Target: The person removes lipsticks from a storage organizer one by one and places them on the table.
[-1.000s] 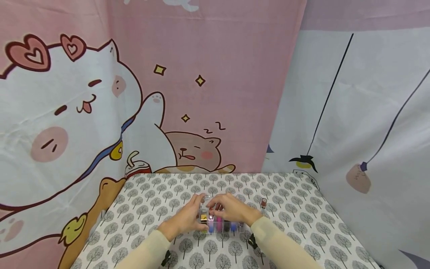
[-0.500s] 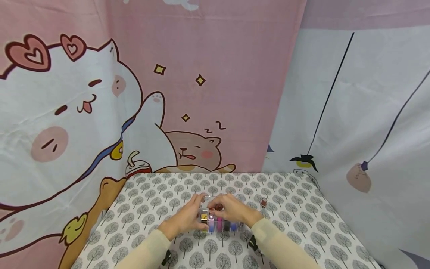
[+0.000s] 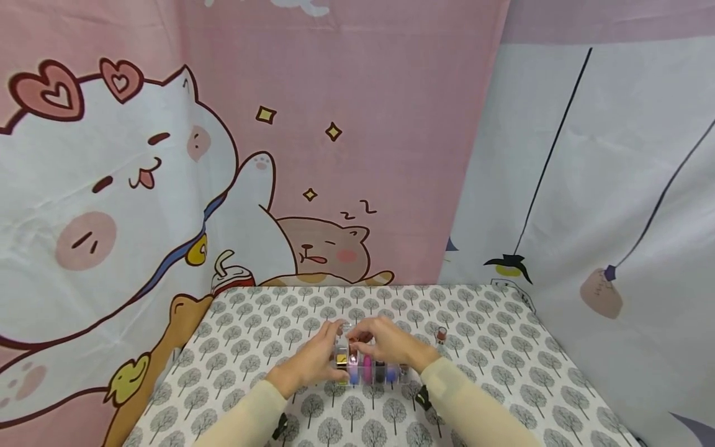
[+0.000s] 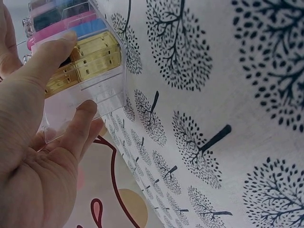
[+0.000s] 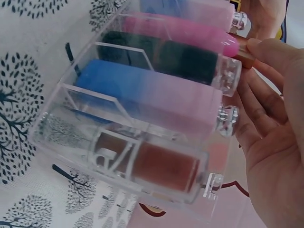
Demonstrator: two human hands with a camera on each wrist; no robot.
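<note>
A clear plastic lipstick organizer stands on the table with a row of tubes in its compartments. My left hand grips its left end, thumb over a gold tube and fingers against the clear outer wall. Above the row, my right hand pinches a copper-brown lipstick tube between thumb and fingers; its far part is hidden. In the right wrist view, a bright pink tube, a dark tube, a blue-and-pink tube and a clear-cased brown tube fill other compartments.
A small brown-and-clear tube stands on the table right of the organizer. A tree-print cloth covers the table. Cartoon-printed curtains hang behind it. Small dark items show beside the sleeves.
My right hand has risen slightly with the copper-brown tube, and more of the pink tube shows below it. My left hand keeps its grip on the organizer. The head view has shifted slightly.
</note>
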